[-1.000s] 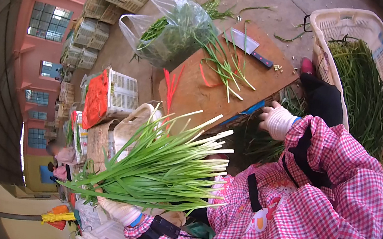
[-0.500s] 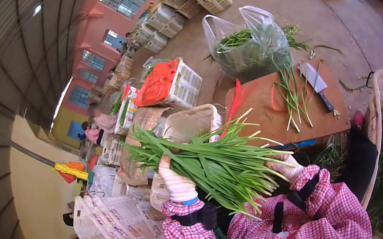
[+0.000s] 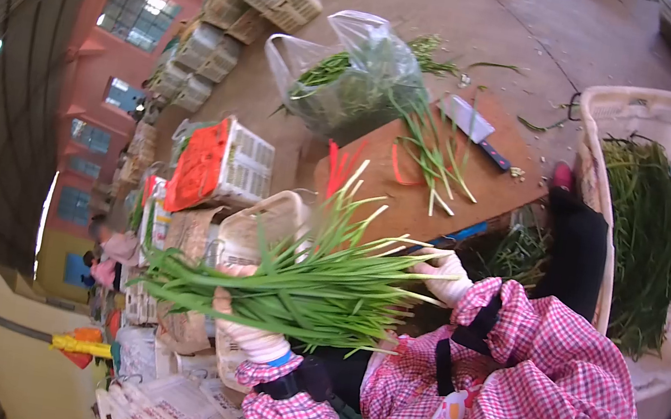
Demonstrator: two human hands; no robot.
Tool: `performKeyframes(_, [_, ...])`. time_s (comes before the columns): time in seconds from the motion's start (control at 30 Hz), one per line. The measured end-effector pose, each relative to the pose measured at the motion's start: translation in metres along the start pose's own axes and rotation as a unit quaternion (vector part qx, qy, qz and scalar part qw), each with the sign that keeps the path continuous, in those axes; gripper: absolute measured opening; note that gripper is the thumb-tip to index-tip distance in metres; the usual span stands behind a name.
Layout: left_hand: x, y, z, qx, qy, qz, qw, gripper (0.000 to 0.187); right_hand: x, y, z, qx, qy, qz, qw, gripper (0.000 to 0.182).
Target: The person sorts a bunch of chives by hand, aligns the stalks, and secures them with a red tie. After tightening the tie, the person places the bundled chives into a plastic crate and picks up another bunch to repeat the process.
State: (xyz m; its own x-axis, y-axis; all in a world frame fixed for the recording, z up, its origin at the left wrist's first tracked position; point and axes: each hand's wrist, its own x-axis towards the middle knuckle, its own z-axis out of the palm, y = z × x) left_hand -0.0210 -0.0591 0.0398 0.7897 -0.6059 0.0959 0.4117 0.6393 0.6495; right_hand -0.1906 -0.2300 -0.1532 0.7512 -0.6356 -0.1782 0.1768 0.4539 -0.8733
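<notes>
A thick bunch of garlic chives (image 3: 323,294), long flat green leaves with pale stem ends, lies across my lap in both hands. My left hand (image 3: 238,308), in an off-white covering, is closed round the leafy part; leaves hide some fingers. My right hand (image 3: 440,273), covered likewise, closes on the pale stem ends at the other side. Several stems stick up loosely from the bunch. Beyond it is a brown board (image 3: 383,182) bearing a knife (image 3: 477,131) with a dark handle, loose chives (image 3: 438,160) and red strips (image 3: 340,167).
A clear plastic bag (image 3: 354,82) of greens stands behind the board. At right is a pale crate (image 3: 595,144) full of greens (image 3: 638,246). White crates, one with a red cover (image 3: 199,163), stand at left. Other people (image 3: 117,251) are farther off.
The view has swung, so most things sit farther left, and more of the right crate shows. The bunch stays in both hands; some of its stems now stick up more steeply.
</notes>
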Motion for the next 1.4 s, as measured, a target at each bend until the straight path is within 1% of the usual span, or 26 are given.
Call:
performKeyframes(0.03, [-0.003,-0.003,0.005,0.078,0.010,0.044,0.996,0.014,-0.002,-0.003,-0.003,-0.029,-0.012,0.007,0.999,0.015])
performKeyframes(0.1, [-0.005,-0.003,-0.001,0.078,-0.034,0.050,0.995,0.015,-0.001,0.006,-0.014,-0.115,-0.049,-0.068,0.990,0.013])
performKeyframes(0.17, [-0.006,-0.006,0.002,0.041,-0.013,0.026,0.999,0.013,0.001,0.008,-0.022,-0.167,-0.061,-0.084,0.980,0.013])
performKeyframes(0.23, [0.000,0.000,-0.024,0.035,0.010,0.022,0.999,0.031,0.002,0.003,-0.040,-0.276,-0.073,-0.056,0.957,0.019])
performKeyframes(0.3, [0.001,0.004,-0.029,0.056,-0.020,0.017,0.998,0.029,-0.008,-0.037,-0.051,-0.395,-0.093,0.029,0.913,0.024])
performKeyframes(0.33, [0.001,0.004,-0.030,0.078,-0.049,0.014,0.996,0.026,-0.011,-0.047,-0.054,-0.465,-0.112,0.039,0.877,0.026])
performKeyframes(0.37, [0.000,0.003,-0.025,0.078,-0.049,0.012,0.996,0.026,-0.006,-0.045,-0.066,-0.539,-0.171,0.000,0.825,0.024])
performKeyframes(0.43, [-0.008,0.002,-0.008,0.037,-0.002,-0.004,0.999,0.022,-0.002,-0.056,-0.083,-0.744,-0.255,0.041,0.616,0.023])
performKeyframes(0.5, [-0.010,0.003,0.009,0.008,0.014,0.026,1.000,0.019,0.004,-0.047,-0.122,-0.810,-0.316,0.093,0.486,0.023])
performKeyframes(0.57, [-0.011,0.009,0.023,-0.061,-0.050,0.033,0.996,0.027,0.007,-0.085,-0.117,-0.811,-0.367,0.145,0.433,0.032])
performKeyframes(0.6, [-0.006,0.020,0.010,-0.105,-0.113,-0.012,0.988,0.039,0.006,-0.077,-0.128,-0.816,-0.294,0.002,0.498,0.036])
performKeyframes(0.63, [-0.007,0.020,0.016,-0.102,-0.113,-0.012,0.988,0.039,0.012,-0.088,-0.124,-0.805,-0.253,-0.152,0.514,0.043])
performKeyframes(0.67, [-0.010,0.021,0.022,-0.117,-0.095,-0.003,0.989,0.039,0.019,-0.100,-0.112,-0.772,-0.233,-0.127,0.578,0.044])
performKeyframes(0.7, [-0.012,0.020,0.029,-0.132,-0.078,0.005,0.988,0.039,0.020,-0.113,-0.097,-0.719,-0.192,-0.200,0.637,0.042])
performKeyframes(0.77, [-0.012,0.021,0.035,-0.121,-0.075,0.008,0.990,0.039,0.024,-0.131,-0.065,-0.622,-0.139,-0.216,0.740,0.038])
performKeyframes(0.83, [-0.012,0.026,0.029,-0.122,-0.112,-0.025,0.986,0.032,0.028,-0.140,-0.037,-0.546,-0.132,-0.230,0.795,0.043])
performKeyframes(0.93, [-0.016,0.029,0.036,-0.121,-0.103,-0.039,0.987,0.033,0.041,-0.137,-0.009,-0.510,-0.134,-0.291,0.798,0.055])
performKeyframes(1.03, [-0.018,0.019,0.049,-0.105,-0.132,-0.074,0.983,0.032,0.047,-0.131,0.011,-0.527,-0.131,-0.401,0.738,0.039])
performKeyframes(1.1, [-0.021,0.013,0.060,-0.081,-0.099,-0.025,0.991,0.027,0.045,-0.117,0.011,-0.520,-0.192,-0.356,0.753,0.029])
performKeyframes(1.17, [-0.020,0.009,0.064,-0.092,-0.065,-0.004,0.994,0.023,0.030,-0.106,0.004,-0.479,-0.204,-0.339,0.784,0.022])
performKeyframes(1.23, [-0.010,0.019,0.050,-0.102,-0.139,-0.099,0.980,0.021,0.018,-0.092,-0.014,-0.511,-0.230,-0.256,0.788,0.021])
performKeyframes(1.27, [-0.007,0.017,0.046,0.109,-0.060,-0.014,0.992,0.018,0.013,-0.088,-0.027,-0.549,-0.237,-0.233,0.767,0.022])
performKeyframes(1.3, [-0.005,0.014,0.042,0.107,-0.057,-0.013,0.993,0.018,0.007,-0.085,-0.041,-0.585,-0.245,-0.211,0.744,0.023])
performKeyframes(1.33, [-0.001,0.002,0.060,0.208,0.056,0.050,0.975,0.016,0.000,-0.095,-0.052,-0.636,-0.236,-0.191,0.709,0.028])
performKeyframes(1.37, [-0.002,0.001,0.069,0.305,0.170,0.114,0.930,0.025,-0.005,-0.106,-0.063,-0.683,-0.230,-0.174,0.671,0.033])
performKeyframes(1.4, [0.010,0.011,0.041,0.222,0.102,0.059,0.968,0.026,-0.006,-0.105,-0.077,-0.651,-0.209,-0.148,0.715,0.048])
